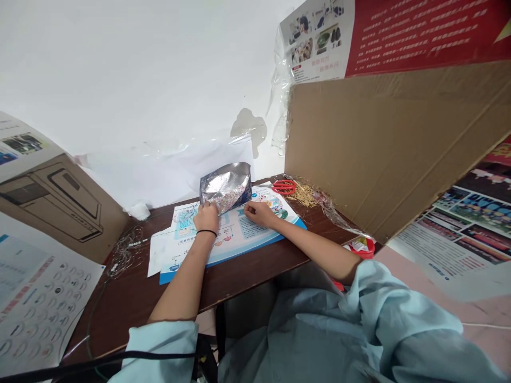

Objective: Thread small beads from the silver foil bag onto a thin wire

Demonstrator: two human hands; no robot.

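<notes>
A silver foil pouch (225, 187) is propped at a tilt on the far part of a blue-edged printed leaflet (235, 236), and its lower edge is touched by the left hand (206, 217), which is half closed with the fingers curled against the foil; whether the foil is firmly gripped cannot be told. The right hand (257, 213) is laid loosely curled on the leaflet, just beside the pouch, with nothing held in it. A black wristband (206, 233) is worn on the left wrist. Beyond the leaflet's far right corner, red-handled scissors (283, 186) and a heap of thin brass pins (304, 194) are seen, with crumpled clear plastic (333, 211) next to them. To the left of the leaflet, a tangle of fine wire (125, 250) is lying on a dark wooden tabletop (131, 287), and a sheet of brown cardboard (383, 143) is propped up to its right
</notes>
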